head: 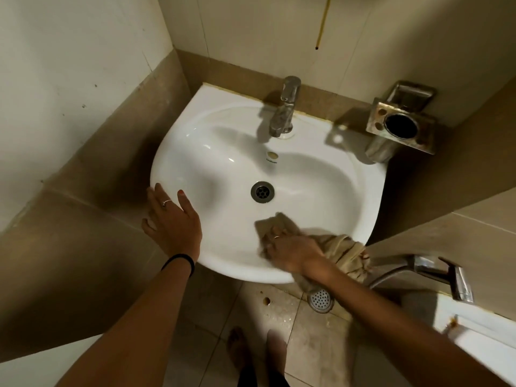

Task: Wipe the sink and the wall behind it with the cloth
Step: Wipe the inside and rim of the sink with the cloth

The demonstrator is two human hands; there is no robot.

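Beige tiled wall (251,32) is rising behind the sink (335,174); we are pressing the soft, limp cloth (282,223) into the near basin, right hand (293,251) bunching it, left hand (173,219) bracing flat on the rim.

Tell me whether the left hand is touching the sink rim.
Touching. The head view shows the left hand laid flat over the white sink's near-left rim, fingers spread on the porcelain with no gap visible.

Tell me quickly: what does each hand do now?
Left hand: open, resting on the sink rim.
Right hand: presses the cloth into the basin.
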